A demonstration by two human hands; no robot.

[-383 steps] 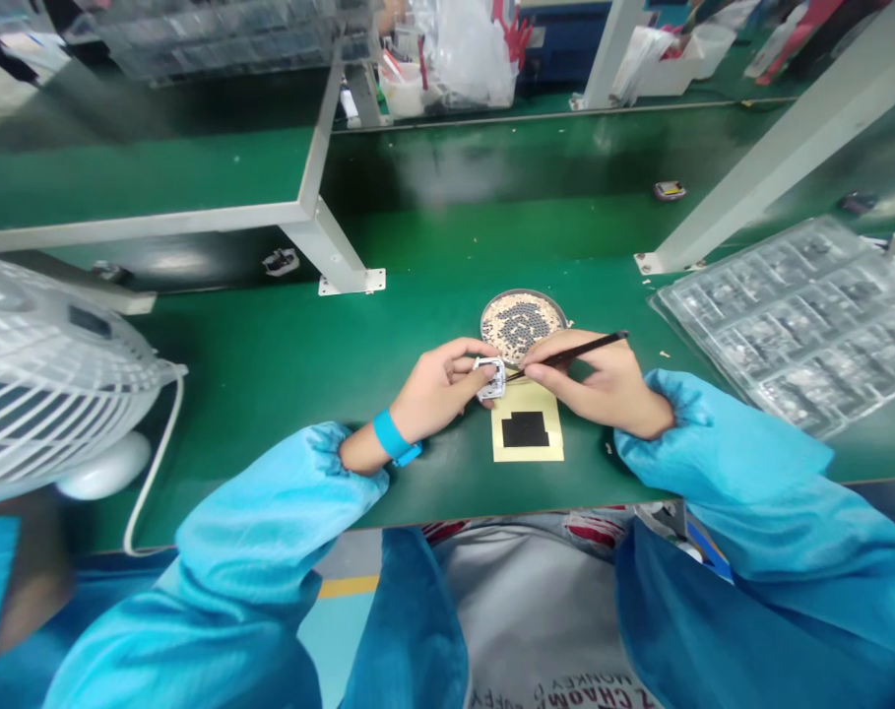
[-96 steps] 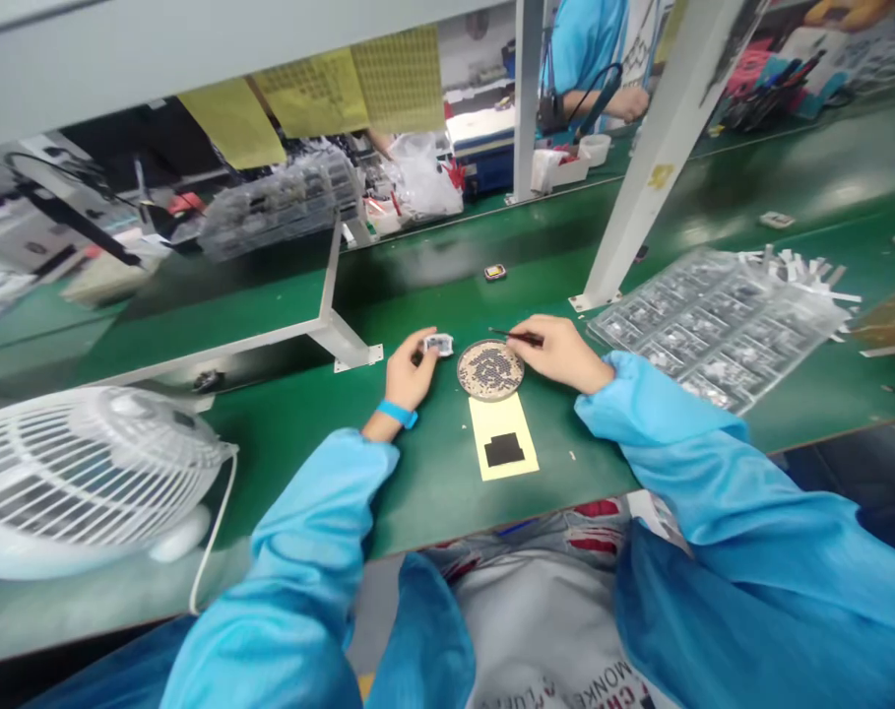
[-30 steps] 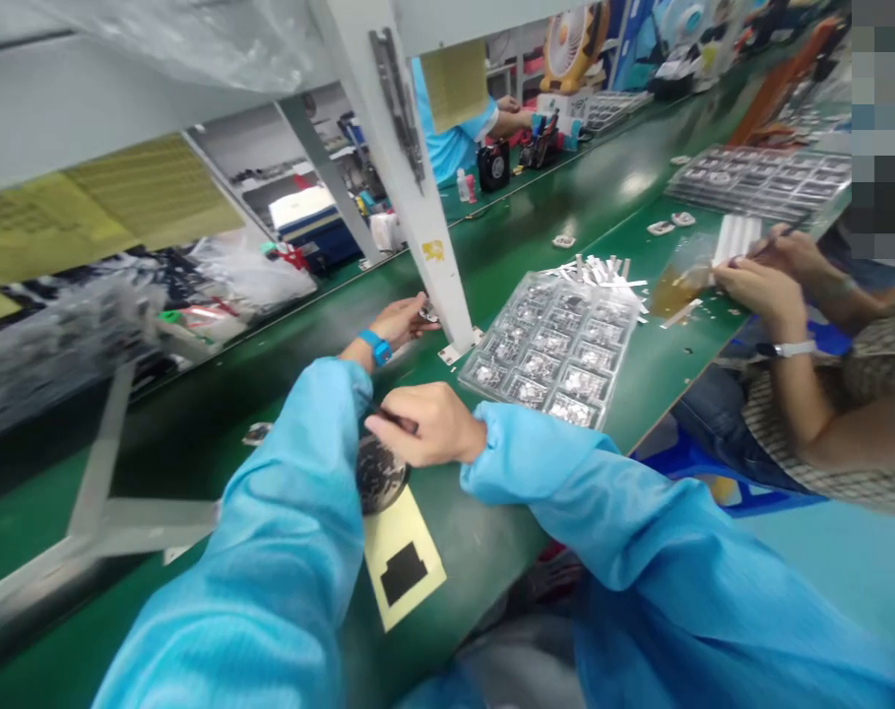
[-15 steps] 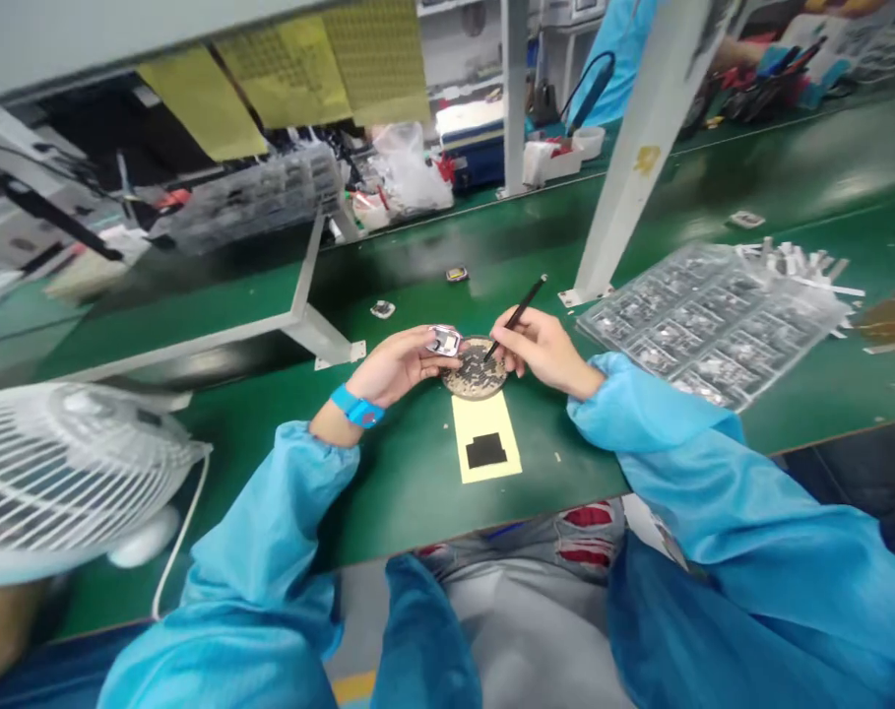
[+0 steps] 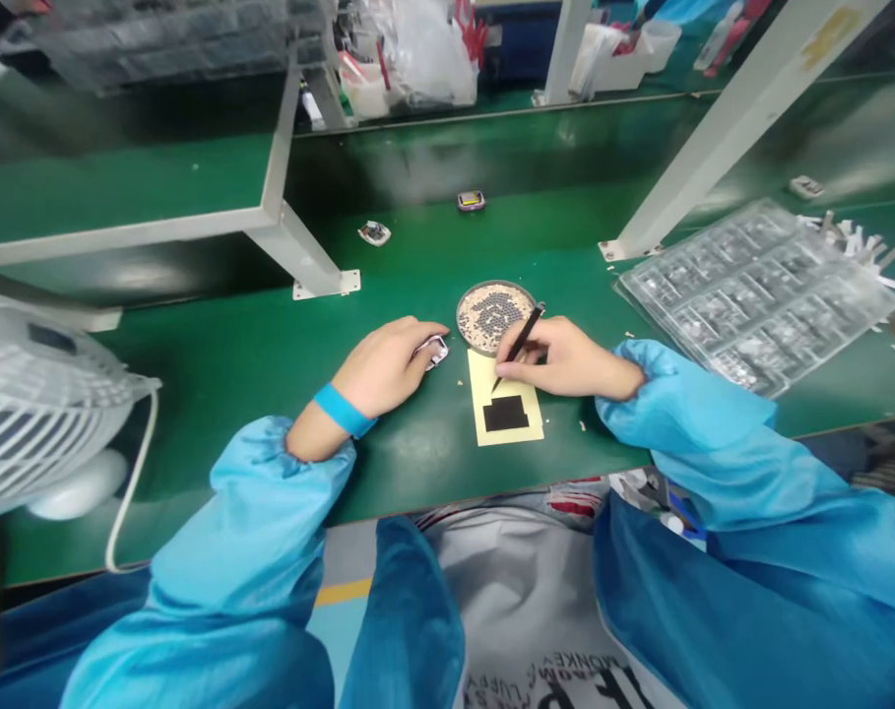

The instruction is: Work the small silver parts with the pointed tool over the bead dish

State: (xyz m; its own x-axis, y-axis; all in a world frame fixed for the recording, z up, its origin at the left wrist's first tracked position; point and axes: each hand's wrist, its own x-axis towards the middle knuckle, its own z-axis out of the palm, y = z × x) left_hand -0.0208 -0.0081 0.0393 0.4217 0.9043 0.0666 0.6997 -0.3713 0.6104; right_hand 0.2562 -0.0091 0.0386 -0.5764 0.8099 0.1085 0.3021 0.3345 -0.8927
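Observation:
My left hand (image 5: pixel 388 369) rests low over the green bench, its fingers closed around a small white device casing (image 5: pixel 437 352) that shows past the fingertips. Between the thumb and fingers of my right hand (image 5: pixel 557 356) is a slim pair of black tweezers (image 5: pixel 524 335), tilted with the tip down. That tip is at the upper part of a pale yellow sheet (image 5: pixel 483 428), just above its black patch (image 5: pixel 506 414). Behind the sheet lies a round dish (image 5: pixel 483 305) with many small dark and tan pieces; my right fingers overlap its near right edge.
Two small device parts, one whitish (image 5: pixel 374 232) and one yellow-topped (image 5: pixel 472 201), lie farther back. Clear compartment trays (image 5: pixel 757 295) are stacked at right beside white strips (image 5: pixel 861 246). A white fan (image 5: pixel 55 404) stands left. Metal shelf legs (image 5: pixel 310 256) rise from the bench.
My right hand has drawn the tweezers from the dish down to the yellow sheet. My left hand has moved away from the dish and lowered with the casing. The view has tilted downward.

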